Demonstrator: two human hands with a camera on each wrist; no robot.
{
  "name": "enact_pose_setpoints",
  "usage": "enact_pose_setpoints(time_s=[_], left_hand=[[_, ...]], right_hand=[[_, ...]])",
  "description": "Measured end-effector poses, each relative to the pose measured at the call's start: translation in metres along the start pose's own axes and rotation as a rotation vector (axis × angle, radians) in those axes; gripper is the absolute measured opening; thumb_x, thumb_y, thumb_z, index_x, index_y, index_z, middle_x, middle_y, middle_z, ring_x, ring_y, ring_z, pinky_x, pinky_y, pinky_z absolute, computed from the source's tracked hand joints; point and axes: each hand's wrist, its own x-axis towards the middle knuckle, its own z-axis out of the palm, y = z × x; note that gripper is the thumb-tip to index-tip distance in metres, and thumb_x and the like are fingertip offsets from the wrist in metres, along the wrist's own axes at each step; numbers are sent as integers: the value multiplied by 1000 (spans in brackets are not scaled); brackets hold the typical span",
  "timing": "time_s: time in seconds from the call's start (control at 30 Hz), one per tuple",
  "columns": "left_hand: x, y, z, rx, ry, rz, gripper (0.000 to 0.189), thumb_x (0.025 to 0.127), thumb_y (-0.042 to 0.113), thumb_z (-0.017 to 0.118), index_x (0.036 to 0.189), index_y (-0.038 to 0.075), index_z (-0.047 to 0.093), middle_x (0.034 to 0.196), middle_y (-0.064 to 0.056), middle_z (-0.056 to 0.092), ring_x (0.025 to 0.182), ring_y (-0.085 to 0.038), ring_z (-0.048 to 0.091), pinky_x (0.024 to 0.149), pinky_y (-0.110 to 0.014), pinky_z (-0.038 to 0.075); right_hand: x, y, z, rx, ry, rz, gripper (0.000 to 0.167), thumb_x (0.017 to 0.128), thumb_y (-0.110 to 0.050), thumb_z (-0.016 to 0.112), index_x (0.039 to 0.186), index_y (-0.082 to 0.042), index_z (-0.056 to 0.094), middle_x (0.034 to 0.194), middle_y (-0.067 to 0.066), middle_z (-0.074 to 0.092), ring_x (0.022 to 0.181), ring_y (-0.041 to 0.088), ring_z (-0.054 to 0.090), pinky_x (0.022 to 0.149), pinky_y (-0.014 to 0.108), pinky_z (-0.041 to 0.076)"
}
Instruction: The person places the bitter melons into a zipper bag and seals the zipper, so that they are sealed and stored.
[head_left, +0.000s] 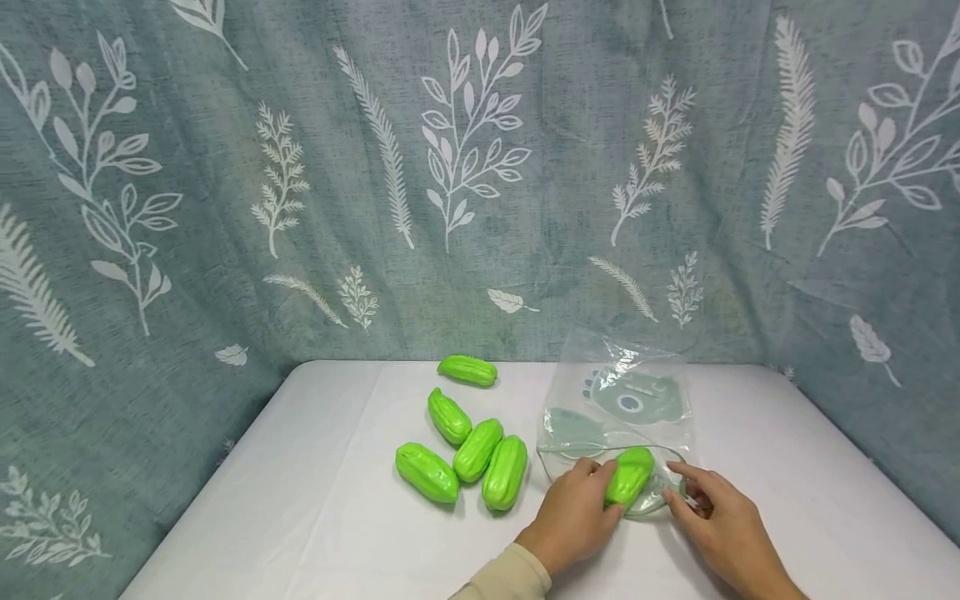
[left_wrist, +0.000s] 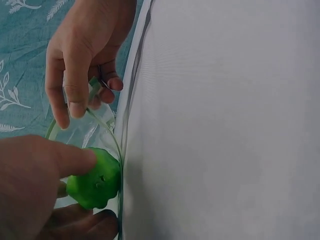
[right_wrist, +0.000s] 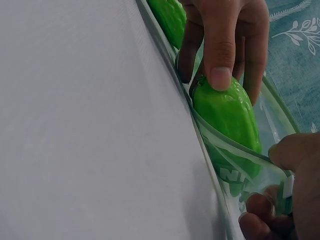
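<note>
My left hand (head_left: 573, 512) grips a bright green, ridged, gourd-like vegetable (head_left: 632, 475) at the mouth of a clear zip bag (head_left: 637, 396). In the right wrist view, the thumb presses on the top of this vegetable (right_wrist: 227, 112), and its lower part shows through the bag's film, inside the mouth. My right hand (head_left: 723, 521) pinches the bag's rim at the right, thumb and fingers by the white zip slider (right_wrist: 288, 186). The mouth gapes between both hands. In the left wrist view, the vegetable's knobbly end (left_wrist: 100, 180) faces the camera.
Several like green vegetables lie left of the bag, among them one at the back (head_left: 467, 370) and one at the far left (head_left: 426, 472). They rest on a white-covered table (head_left: 300, 500). A leaf-patterned curtain (head_left: 360, 167) hangs behind and at the sides.
</note>
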Motion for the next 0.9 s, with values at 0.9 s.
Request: enact_pose_setpoints(time_s=[0.9], left_hand=[[-26,6,-23,291,-35,341,47,94,51,61,130,21,67,137,3,56,123,-14,53,90,-23,50]], right_hand=[[-1,0,0,3,-6,5,38,88,-20,79,124,-11,69,86,-5,55,71,1,53,62,25,51]])
